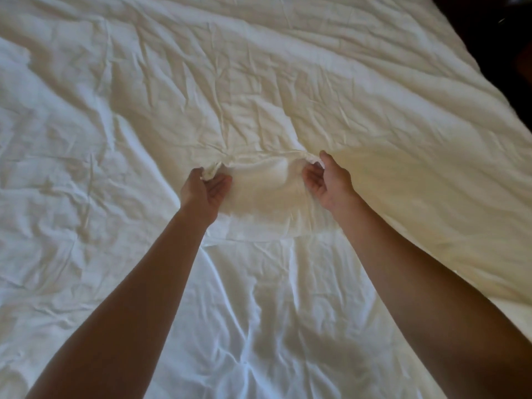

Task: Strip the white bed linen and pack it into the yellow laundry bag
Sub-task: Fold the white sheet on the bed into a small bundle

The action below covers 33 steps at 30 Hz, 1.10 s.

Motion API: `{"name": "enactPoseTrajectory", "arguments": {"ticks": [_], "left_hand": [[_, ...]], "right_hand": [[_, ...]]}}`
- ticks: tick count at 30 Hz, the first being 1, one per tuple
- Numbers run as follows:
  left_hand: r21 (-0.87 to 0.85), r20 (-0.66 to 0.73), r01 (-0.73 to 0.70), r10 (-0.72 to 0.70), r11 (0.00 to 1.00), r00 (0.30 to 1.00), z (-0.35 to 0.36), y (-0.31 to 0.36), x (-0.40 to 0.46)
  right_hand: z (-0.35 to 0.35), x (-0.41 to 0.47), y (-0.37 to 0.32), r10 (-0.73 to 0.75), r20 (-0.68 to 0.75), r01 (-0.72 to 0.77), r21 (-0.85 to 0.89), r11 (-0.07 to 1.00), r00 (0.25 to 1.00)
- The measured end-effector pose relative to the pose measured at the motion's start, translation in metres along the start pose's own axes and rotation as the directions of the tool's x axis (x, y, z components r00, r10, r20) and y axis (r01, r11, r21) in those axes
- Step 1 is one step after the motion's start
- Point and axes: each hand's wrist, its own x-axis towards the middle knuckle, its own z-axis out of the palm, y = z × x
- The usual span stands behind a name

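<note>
Creased white bed linen [259, 90] covers the whole bed and fills nearly all of the head view. My left hand [203, 191] pinches a bunched fold of the linen near the middle of the bed. My right hand [328, 180] grips another bunch of the same fold a little to the right. Between the two hands the cloth is raised into a small ridge [264, 159]. Both forearms reach out over the sheet from the bottom of the view. The yellow laundry bag is not in view.
The bed's right edge [489, 90] runs diagonally from the top right downward. Beyond it lies a dark floor area [506, 33].
</note>
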Motion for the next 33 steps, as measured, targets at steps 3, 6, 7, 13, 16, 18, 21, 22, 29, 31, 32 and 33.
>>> {"name": "enactPoseTrajectory", "arguments": {"ticks": [3, 6, 7, 13, 16, 18, 21, 22, 29, 31, 32, 33], "left_hand": [[0.300, -0.017, -0.142, 0.154, 0.943, 0.988, 0.000, -0.004, 0.018], [0.838, 0.186, -0.416, 0.532, 0.353, 0.826, -0.023, -0.023, 0.018], [0.886, 0.224, -0.405, 0.554, 0.228, 0.802, -0.033, -0.031, 0.016], [0.759, 0.058, -0.404, 0.565, 0.511, 0.823, -0.077, -0.060, -0.006], [0.833, 0.151, -0.403, 0.546, 0.379, 0.824, -0.091, -0.065, -0.008], [0.872, 0.168, -0.373, 0.523, 0.316, 0.836, -0.093, -0.064, -0.006], [0.889, 0.142, -0.342, 0.526, 0.306, 0.839, -0.088, -0.056, -0.003], [0.898, 0.132, -0.330, 0.536, 0.292, 0.834, -0.086, -0.055, -0.003], [0.897, 0.086, -0.284, 0.495, 0.339, 0.865, -0.077, -0.059, -0.011], [0.901, 0.077, -0.253, 0.445, 0.353, 0.892, -0.069, -0.053, -0.008], [0.895, 0.055, -0.223, 0.402, 0.386, 0.914, -0.064, -0.048, -0.007], [0.885, 0.035, -0.195, 0.358, 0.423, 0.933, -0.059, -0.043, -0.007]], "right_hand": [[-0.003, 0.029, 0.008, -0.147, -0.025, 0.125, -0.403, 0.907, 0.989], [-0.020, 0.032, 0.030, -0.420, 0.005, 0.213, -0.867, 0.450, 0.908], [-0.027, 0.028, 0.040, -0.433, 0.001, 0.185, -0.906, 0.381, 0.901], [-0.051, 0.017, 0.075, -0.362, -0.079, 0.084, -0.906, 0.414, 0.929], [-0.060, 0.019, 0.073, -0.295, -0.044, 0.100, -0.885, 0.455, 0.955], [-0.062, 0.021, 0.071, -0.286, 0.024, 0.147, -0.896, 0.419, 0.958], [-0.057, 0.023, 0.066, -0.317, 0.087, 0.210, -0.901, 0.379, 0.945], [-0.056, 0.025, 0.066, -0.347, 0.097, 0.223, -0.911, 0.346, 0.933], [-0.053, 0.018, 0.077, -0.443, 0.033, 0.133, -0.972, 0.194, 0.896], [-0.053, 0.021, 0.069, -0.321, -0.016, 0.100, -0.934, 0.342, 0.947], [-0.054, 0.022, 0.066, -0.251, -0.028, 0.084, -0.903, 0.422, 0.968], [-0.056, 0.023, 0.064, -0.191, -0.033, 0.067, -0.867, 0.495, 0.981]]}}
